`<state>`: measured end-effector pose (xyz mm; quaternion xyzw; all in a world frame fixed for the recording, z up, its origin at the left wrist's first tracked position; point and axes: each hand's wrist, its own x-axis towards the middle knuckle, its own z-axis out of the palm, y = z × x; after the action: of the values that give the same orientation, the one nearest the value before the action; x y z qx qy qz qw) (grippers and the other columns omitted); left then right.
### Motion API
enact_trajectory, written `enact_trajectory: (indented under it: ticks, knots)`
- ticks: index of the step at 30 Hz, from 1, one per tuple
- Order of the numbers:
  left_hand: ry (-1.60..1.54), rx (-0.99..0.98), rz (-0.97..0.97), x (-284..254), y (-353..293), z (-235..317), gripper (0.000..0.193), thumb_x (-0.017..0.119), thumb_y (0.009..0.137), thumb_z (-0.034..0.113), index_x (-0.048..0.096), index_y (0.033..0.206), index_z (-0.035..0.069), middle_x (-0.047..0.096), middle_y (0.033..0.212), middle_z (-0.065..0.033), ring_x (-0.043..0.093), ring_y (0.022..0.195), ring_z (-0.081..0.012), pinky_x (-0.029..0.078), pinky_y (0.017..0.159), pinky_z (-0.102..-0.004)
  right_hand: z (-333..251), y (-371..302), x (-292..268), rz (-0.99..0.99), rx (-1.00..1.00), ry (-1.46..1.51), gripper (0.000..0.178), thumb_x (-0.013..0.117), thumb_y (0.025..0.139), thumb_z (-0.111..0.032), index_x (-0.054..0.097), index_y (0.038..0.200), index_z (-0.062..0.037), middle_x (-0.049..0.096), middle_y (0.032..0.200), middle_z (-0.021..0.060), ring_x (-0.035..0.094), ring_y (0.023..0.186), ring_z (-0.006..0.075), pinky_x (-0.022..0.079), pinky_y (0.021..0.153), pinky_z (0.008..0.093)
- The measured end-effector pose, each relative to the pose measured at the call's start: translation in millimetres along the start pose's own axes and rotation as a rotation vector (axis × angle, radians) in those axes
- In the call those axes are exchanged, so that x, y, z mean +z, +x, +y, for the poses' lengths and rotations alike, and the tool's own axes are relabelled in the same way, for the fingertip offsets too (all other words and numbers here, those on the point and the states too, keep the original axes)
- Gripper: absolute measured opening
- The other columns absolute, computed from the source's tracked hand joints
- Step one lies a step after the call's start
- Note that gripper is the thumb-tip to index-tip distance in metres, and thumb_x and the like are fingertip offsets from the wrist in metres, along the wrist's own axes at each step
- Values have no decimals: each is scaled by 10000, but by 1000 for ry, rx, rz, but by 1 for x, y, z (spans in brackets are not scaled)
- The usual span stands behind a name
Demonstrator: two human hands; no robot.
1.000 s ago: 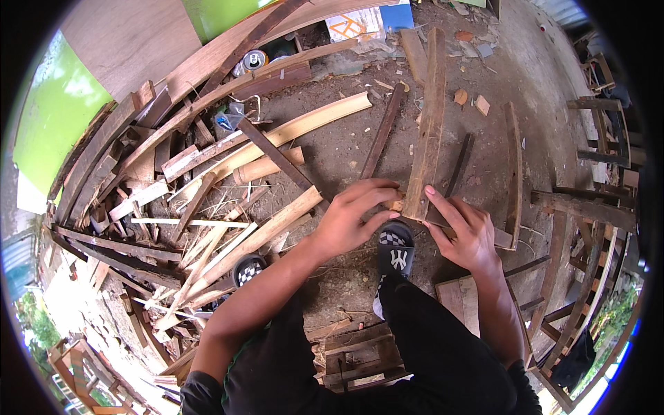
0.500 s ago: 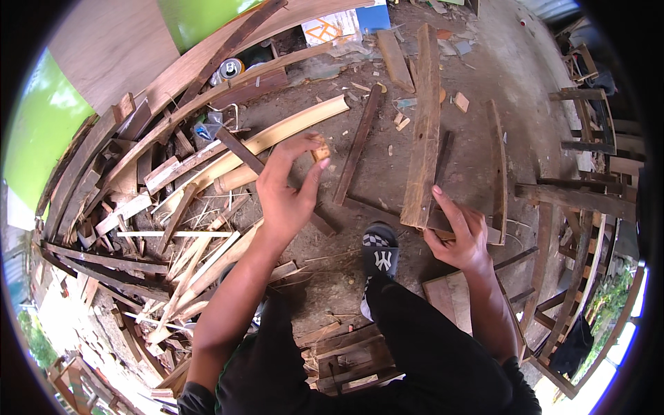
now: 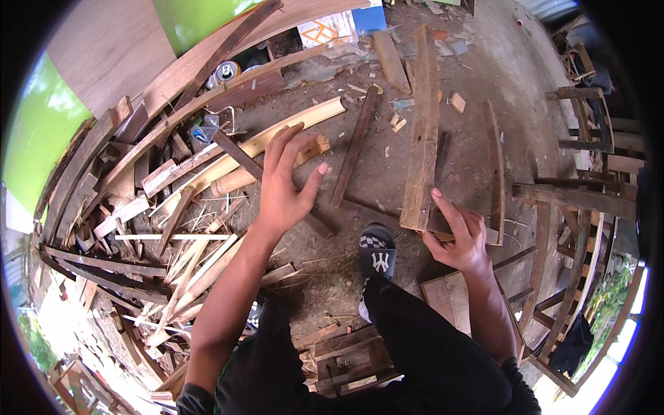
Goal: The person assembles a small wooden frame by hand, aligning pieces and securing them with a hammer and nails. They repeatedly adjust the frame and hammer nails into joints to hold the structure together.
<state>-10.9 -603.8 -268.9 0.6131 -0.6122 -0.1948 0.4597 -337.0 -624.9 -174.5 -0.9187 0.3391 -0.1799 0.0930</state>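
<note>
My left hand [image 3: 285, 185] is open, with thumb and fingers spread and nothing between them. Just behind its fingers is the end of a light brown wood strip [image 3: 321, 144]; part of that strip is hidden by the hand. My right hand [image 3: 459, 234] grips the near end of a long, rough brown plank [image 3: 422, 131], its index finger along the edge and its thumb beneath. The plank stretches away from me, tilted slightly.
Scrap wood and splinters [image 3: 200, 270] are heaped on the left. A dark stick [image 3: 357, 145] and a curved board [image 3: 496, 173] lie ahead. A drink can [image 3: 227, 70] stands behind the pile. Wooden frames [image 3: 577, 194] line the right side. My sandalled foot [image 3: 377, 252] is between my hands.
My left hand has let go of the light wood strip's end and spread its fingers, drawing slightly left. My right hand keeps its grip on the plank.
</note>
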Motion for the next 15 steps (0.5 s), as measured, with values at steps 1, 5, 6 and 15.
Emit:
enact_trajectory:
  ticks: [1,5,6,15]
  knots:
    - [3,28,-28,-2,0,4,489,771,916,203,606,1365,99,554,1471,-181,477,1398,-428,390,1165,-518,1,-2,-1,2,3,9,739,812,688,-48,606,1394,19,750,1205,172,763,851,318,601,755,397]
    - [53,237,-188,-9,19,38,627,777,903,222,529,1474,149,473,1554,-163,399,1454,-445,349,1205,-554,6,-13,-11,33,3,29,757,817,669,-60,615,1396,5,758,1158,164,751,817,308,585,736,390]
    - [79,310,-241,-11,26,53,664,783,897,220,508,1499,166,457,1569,-153,398,1456,-442,353,1207,-555,6,-16,-13,46,0,35,762,819,663,-64,618,1396,2,760,1145,161,747,805,305,581,731,388]
    - [321,789,-534,25,118,181,874,839,813,143,453,1564,366,316,1680,-27,364,1485,-389,379,1236,-546,10,-32,-61,351,-40,5,820,843,595,-66,646,1390,-50,758,927,144,722,690,274,585,629,366]
